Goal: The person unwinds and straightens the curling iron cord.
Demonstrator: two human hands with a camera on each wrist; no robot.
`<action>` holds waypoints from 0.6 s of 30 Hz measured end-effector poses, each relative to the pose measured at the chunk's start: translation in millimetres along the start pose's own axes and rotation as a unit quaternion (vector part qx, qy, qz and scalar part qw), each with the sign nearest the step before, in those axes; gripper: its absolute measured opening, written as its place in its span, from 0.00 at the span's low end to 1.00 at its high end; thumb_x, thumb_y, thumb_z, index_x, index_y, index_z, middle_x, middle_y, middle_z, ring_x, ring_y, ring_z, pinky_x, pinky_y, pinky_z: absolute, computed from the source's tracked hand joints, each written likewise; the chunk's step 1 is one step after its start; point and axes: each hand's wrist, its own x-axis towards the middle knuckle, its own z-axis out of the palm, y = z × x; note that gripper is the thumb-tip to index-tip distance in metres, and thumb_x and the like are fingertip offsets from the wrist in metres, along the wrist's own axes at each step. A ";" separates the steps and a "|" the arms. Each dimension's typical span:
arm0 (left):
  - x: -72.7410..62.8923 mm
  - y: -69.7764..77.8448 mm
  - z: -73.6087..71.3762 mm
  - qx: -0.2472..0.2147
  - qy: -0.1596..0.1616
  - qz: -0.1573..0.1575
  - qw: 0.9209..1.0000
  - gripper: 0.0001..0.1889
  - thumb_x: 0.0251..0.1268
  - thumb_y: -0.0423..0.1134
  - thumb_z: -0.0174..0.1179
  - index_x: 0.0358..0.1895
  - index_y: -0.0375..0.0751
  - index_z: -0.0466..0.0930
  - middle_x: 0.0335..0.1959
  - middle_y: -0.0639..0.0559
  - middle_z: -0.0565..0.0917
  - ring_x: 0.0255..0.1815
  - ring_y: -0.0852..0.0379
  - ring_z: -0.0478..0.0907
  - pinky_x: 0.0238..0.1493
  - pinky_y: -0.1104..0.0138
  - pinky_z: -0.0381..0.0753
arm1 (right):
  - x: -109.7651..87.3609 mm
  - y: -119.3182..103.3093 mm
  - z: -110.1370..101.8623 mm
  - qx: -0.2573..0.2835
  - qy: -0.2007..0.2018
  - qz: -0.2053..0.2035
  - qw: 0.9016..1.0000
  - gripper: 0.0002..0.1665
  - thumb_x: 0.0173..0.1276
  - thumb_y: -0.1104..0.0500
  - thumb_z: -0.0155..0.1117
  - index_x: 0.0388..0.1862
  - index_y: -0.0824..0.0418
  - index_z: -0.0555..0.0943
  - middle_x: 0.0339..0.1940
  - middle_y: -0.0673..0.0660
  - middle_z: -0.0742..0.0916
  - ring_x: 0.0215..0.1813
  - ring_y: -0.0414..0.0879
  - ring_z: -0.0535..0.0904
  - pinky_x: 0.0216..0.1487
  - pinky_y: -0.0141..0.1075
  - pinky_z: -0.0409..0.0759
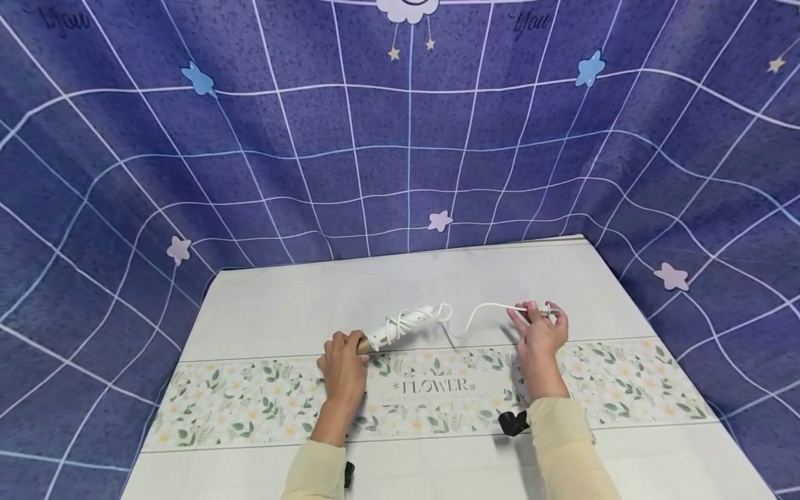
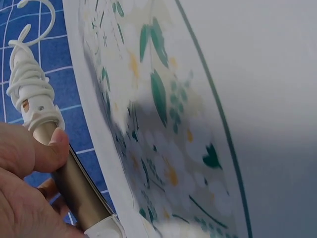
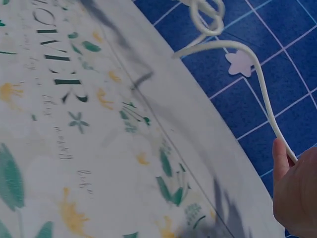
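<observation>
Both hands were busy above the middle of the tabletop (image 1: 300, 305): the left hand (image 1: 342, 364) gripped the gold, smooth barrel of a curling iron (image 1: 395, 328), thumb pressed near its white collar; the right hand (image 1: 539, 332) pinched the free end of the white cord (image 1: 484, 310), which arched across the gap and coiled in tight loops round the iron's white handle; the unwinding or winding of that rubbery cord seemed in hand, and the next turn would call for steady tension; a flower-printed cloth band ran toward the near edge.
</observation>
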 end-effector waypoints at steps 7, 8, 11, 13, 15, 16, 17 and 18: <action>0.8 -12.4 -1.3 0.015 0.011 -0.003 1.000 0.19 0.52 0.32 0.69 0.50 0.44 0.80 0.42 0.42 0.76 0.45 0.42 0.71 0.44 0.45 0.67 | 3.3 -11.5 2.5 0.047 0.003 -0.025 0.999 0.25 0.65 0.73 0.59 0.57 0.63 0.63 0.33 0.65 0.82 0.37 0.55 0.83 0.49 0.55 0.78; 1.0 -13.9 -2.0 0.015 0.010 -0.005 1.000 0.20 0.52 0.32 0.69 0.51 0.43 0.80 0.42 0.42 0.75 0.45 0.42 0.71 0.45 0.44 0.67 | 4.0 -12.4 2.3 0.049 0.004 -0.029 0.998 0.26 0.65 0.73 0.59 0.58 0.63 0.62 0.32 0.65 0.82 0.36 0.55 0.83 0.49 0.55 0.78; 1.4 -17.5 -4.7 0.011 0.011 -0.014 1.000 0.20 0.54 0.31 0.68 0.52 0.42 0.80 0.43 0.41 0.75 0.46 0.41 0.70 0.47 0.43 0.66 | 7.1 -12.8 -0.2 0.040 0.010 -0.042 0.998 0.26 0.65 0.74 0.59 0.58 0.63 0.63 0.32 0.64 0.82 0.35 0.55 0.83 0.47 0.54 0.79; 1.5 -20.0 -5.7 0.009 0.013 -0.022 1.000 0.20 0.53 0.30 0.68 0.52 0.41 0.80 0.42 0.40 0.75 0.46 0.41 0.70 0.48 0.42 0.66 | 9.5 -12.6 -3.1 0.034 0.016 -0.044 0.998 0.26 0.64 0.74 0.60 0.58 0.62 0.64 0.32 0.64 0.82 0.35 0.55 0.84 0.45 0.54 0.80; 1.4 -21.7 -6.8 0.009 0.013 -0.030 0.999 0.20 0.54 0.30 0.68 0.53 0.41 0.80 0.43 0.39 0.75 0.47 0.40 0.70 0.49 0.41 0.66 | 11.7 -12.2 -5.9 0.027 0.020 -0.044 0.998 0.24 0.64 0.74 0.60 0.56 0.61 0.65 0.31 0.63 0.83 0.34 0.54 0.84 0.43 0.53 0.81; 1.3 -22.5 -7.0 0.009 0.016 -0.033 0.999 0.20 0.54 0.30 0.68 0.52 0.41 0.80 0.43 0.39 0.75 0.47 0.40 0.70 0.49 0.41 0.66 | 12.3 -12.4 -7.3 0.027 0.021 -0.039 0.999 0.24 0.65 0.74 0.59 0.55 0.61 0.65 0.30 0.63 0.83 0.33 0.54 0.84 0.42 0.53 0.81; 1.3 -23.1 -7.1 0.011 0.016 -0.036 0.999 0.20 0.53 0.29 0.68 0.52 0.41 0.80 0.43 0.39 0.75 0.47 0.40 0.70 0.49 0.41 0.66 | 12.7 -12.5 -8.5 0.021 0.021 -0.035 0.999 0.23 0.65 0.74 0.59 0.55 0.60 0.66 0.30 0.63 0.83 0.33 0.54 0.84 0.42 0.53 0.81; 1.3 -23.5 -7.3 0.011 0.016 -0.039 0.999 0.20 0.54 0.29 0.68 0.52 0.41 0.80 0.43 0.39 0.75 0.47 0.40 0.70 0.50 0.41 0.66 | 13.1 -13.0 -9.6 0.019 0.020 -0.029 0.999 0.24 0.65 0.75 0.58 0.56 0.59 0.66 0.30 0.63 0.83 0.32 0.54 0.84 0.42 0.52 0.82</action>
